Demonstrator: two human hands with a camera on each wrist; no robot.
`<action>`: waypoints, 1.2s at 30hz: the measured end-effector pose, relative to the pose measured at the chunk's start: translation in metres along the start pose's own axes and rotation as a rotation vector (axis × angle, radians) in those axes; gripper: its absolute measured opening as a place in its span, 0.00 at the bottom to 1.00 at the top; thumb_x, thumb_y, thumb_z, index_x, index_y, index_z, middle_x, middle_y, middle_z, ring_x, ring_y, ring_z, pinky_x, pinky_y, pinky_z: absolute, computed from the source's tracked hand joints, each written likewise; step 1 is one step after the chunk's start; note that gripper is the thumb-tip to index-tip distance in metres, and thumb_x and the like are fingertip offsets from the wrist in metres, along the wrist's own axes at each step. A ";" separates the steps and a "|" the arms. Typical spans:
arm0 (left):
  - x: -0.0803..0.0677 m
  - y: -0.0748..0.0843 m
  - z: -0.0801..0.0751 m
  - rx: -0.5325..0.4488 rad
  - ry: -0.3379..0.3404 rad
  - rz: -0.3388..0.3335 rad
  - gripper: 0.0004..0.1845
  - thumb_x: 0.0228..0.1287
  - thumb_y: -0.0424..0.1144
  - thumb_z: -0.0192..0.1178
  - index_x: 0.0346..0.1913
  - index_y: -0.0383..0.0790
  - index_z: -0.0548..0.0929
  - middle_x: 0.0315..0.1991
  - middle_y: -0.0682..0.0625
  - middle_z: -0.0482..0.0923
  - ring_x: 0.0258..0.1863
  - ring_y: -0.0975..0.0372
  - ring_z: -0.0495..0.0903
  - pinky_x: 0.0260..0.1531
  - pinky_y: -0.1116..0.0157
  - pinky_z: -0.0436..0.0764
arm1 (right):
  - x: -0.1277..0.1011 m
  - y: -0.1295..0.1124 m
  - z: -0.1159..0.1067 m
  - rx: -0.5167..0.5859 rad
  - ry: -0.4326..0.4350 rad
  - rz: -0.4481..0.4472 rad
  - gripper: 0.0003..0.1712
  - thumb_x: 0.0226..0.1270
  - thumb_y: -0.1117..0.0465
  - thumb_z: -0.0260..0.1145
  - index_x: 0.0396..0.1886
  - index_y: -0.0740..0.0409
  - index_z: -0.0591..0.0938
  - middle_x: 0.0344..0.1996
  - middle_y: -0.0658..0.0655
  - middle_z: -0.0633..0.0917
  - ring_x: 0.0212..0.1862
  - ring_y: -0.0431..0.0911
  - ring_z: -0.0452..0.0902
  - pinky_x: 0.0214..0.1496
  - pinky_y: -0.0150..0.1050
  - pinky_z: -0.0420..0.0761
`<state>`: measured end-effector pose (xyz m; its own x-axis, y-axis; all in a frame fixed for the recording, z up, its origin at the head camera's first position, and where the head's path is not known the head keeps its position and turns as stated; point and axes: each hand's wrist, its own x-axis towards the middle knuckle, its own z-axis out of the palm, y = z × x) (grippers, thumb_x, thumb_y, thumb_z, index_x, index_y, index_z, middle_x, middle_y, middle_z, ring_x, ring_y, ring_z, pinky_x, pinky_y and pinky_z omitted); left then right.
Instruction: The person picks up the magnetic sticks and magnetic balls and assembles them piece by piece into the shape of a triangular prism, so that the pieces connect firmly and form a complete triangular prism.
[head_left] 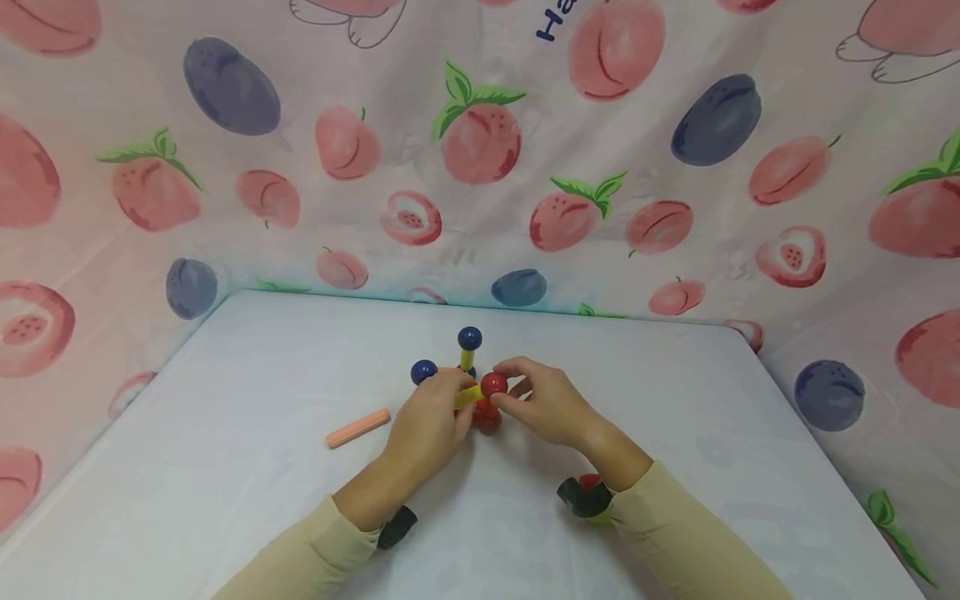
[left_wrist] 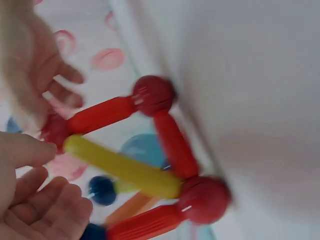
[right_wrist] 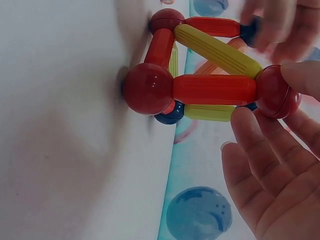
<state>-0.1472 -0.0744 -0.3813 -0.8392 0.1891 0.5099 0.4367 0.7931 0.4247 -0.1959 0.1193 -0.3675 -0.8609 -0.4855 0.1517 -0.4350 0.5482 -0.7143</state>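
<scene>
Seemingly mid-joining, the right hand [head_left: 549,405] pinches a glossy red plastic ball [head_left: 494,384] at its ten o'clock, left hand's [head_left: 429,418] grip unclear; seating calls for steadiness.

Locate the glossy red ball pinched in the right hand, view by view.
Head: glossy red ball, just right of centre, below mid-height.
Left wrist: the ball, left side, about mid-height.
Right wrist: the ball, right side, slightly above mid-height.
Shared landmark: the straight yellow plastic-looking stick running to it.
</scene>
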 end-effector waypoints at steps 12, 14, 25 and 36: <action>0.013 -0.031 -0.045 -0.009 -0.024 -0.067 0.20 0.59 0.34 0.73 0.54 0.33 0.83 0.52 0.41 0.83 0.53 0.47 0.79 0.55 0.51 0.78 | 0.000 0.000 -0.001 0.004 -0.050 0.019 0.28 0.68 0.58 0.70 0.64 0.62 0.76 0.54 0.56 0.83 0.47 0.48 0.82 0.42 0.36 0.83; 0.014 -0.036 -0.046 -0.020 -0.063 -0.114 0.20 0.61 0.35 0.72 0.55 0.33 0.82 0.52 0.40 0.82 0.53 0.47 0.79 0.55 0.50 0.78 | 0.000 0.001 -0.001 0.008 -0.059 0.018 0.28 0.68 0.59 0.70 0.65 0.62 0.75 0.55 0.56 0.83 0.47 0.48 0.82 0.42 0.36 0.83; 0.020 -0.051 -0.042 -0.138 -0.125 -0.144 0.16 0.63 0.31 0.69 0.53 0.31 0.82 0.48 0.41 0.83 0.48 0.49 0.82 0.48 0.53 0.82 | -0.001 -0.003 0.003 0.010 -0.093 0.043 0.29 0.67 0.61 0.71 0.66 0.61 0.74 0.48 0.52 0.85 0.48 0.47 0.82 0.47 0.39 0.83; 0.030 -0.067 -0.045 -0.270 -0.247 -0.182 0.18 0.68 0.30 0.64 0.60 0.34 0.79 0.53 0.41 0.81 0.49 0.50 0.83 0.52 0.53 0.81 | -0.008 -0.013 0.005 0.121 -0.243 0.026 0.30 0.66 0.61 0.71 0.66 0.58 0.73 0.49 0.52 0.84 0.49 0.45 0.83 0.50 0.41 0.83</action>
<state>-0.1873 -0.1478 -0.3611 -0.9489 0.2192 0.2271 0.3156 0.6522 0.6892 -0.1820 0.1130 -0.3629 -0.7765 -0.6296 -0.0260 -0.3663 0.4845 -0.7944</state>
